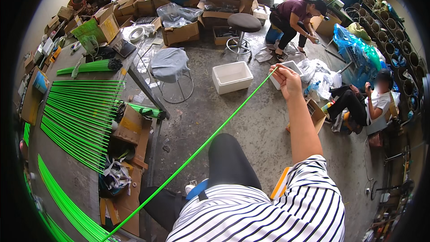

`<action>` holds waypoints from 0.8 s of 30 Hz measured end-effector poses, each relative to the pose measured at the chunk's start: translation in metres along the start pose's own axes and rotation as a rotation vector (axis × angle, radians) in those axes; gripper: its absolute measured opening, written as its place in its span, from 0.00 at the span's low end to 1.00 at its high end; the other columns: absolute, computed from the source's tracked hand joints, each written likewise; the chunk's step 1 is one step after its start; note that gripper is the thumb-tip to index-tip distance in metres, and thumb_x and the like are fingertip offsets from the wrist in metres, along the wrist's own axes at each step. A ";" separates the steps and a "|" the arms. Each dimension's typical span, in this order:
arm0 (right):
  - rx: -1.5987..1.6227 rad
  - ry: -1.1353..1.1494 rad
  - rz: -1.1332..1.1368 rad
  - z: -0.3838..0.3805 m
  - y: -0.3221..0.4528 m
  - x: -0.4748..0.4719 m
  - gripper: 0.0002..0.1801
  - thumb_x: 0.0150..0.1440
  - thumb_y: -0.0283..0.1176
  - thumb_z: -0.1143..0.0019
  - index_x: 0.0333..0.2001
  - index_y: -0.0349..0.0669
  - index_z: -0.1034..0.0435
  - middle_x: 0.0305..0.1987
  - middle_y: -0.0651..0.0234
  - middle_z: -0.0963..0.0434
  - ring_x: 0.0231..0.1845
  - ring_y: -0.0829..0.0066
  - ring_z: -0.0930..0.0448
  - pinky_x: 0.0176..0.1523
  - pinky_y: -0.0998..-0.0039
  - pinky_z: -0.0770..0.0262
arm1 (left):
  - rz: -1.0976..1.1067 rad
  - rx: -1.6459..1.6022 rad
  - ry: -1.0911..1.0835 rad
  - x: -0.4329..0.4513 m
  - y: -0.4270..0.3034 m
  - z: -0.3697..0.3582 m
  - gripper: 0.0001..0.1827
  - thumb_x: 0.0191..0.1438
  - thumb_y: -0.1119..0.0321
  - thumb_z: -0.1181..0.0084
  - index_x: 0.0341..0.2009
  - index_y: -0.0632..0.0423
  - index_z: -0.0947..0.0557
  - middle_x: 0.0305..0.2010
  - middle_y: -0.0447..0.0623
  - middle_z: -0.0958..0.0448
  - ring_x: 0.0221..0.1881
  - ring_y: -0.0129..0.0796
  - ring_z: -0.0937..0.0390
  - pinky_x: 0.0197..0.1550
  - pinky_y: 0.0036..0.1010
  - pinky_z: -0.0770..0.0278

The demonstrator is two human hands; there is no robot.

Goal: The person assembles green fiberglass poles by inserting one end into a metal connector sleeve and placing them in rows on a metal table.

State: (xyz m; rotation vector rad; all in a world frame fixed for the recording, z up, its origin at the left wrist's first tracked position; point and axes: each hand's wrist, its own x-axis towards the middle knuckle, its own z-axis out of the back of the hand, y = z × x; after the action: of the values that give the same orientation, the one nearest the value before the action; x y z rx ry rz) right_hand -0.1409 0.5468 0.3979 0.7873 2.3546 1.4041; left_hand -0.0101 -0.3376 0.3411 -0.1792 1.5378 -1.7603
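Between the thumb and fingers of my right hand (pixel 285 79) is the tip of a long, thin, bright green rod (pixel 196 154). The rod slants down across my lap and runs out of the picture at the bottom left. My left hand is out of view. On the grey table (pixel 70 181) to my left, many similar green rods (pixel 79 117) lie side by side in a fanned row. A tied bundle of green rods (pixel 90 67) with black ends lies above them, and a long stack of green rods (pixel 67 201) is nearer me.
A white foam box (pixel 232 77) stands on the floor, beside a cloth-covered stool (pixel 169 65) and a round swivel stool (pixel 244 23). One person (pixel 295 20) bends over at the upper right; another person (pixel 362 104) sits at the right. Cardboard boxes (pixel 181 33) are piled behind.
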 end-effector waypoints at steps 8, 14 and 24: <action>-0.894 -0.010 0.578 0.011 0.003 -0.004 0.09 0.47 0.21 0.45 0.34 0.33 0.28 0.31 0.59 0.23 0.30 0.68 0.21 0.35 0.76 0.24 | -0.030 -0.086 -0.064 0.005 -0.003 0.063 0.18 0.52 0.67 0.52 0.48 0.58 0.33 0.42 0.51 0.27 0.39 0.35 0.28 0.41 0.27 0.28; -1.422 0.240 1.087 -0.001 0.001 -0.011 0.06 0.45 0.23 0.45 0.30 0.38 0.28 0.30 0.60 0.24 0.30 0.61 0.23 0.33 0.69 0.27 | -0.286 -0.504 -0.076 0.015 -0.049 0.246 0.19 0.52 0.67 0.52 0.48 0.58 0.33 0.42 0.51 0.27 0.40 0.35 0.28 0.42 0.28 0.28; -1.496 1.409 0.388 -0.115 -0.123 -0.147 0.03 0.42 0.22 0.53 0.22 0.39 0.31 0.24 0.55 0.28 0.27 0.52 0.27 0.30 0.62 0.30 | -0.430 -0.379 0.397 -0.096 -0.174 -0.108 0.20 0.56 0.64 0.60 0.50 0.62 0.33 0.42 0.58 0.27 0.26 0.28 0.28 0.29 0.24 0.25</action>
State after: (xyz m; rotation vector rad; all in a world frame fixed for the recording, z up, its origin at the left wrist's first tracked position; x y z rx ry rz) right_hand -0.1174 0.3324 0.3415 -0.4187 0.5898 3.7087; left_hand -0.0843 -0.1988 0.5040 -0.3897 2.2539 -1.8867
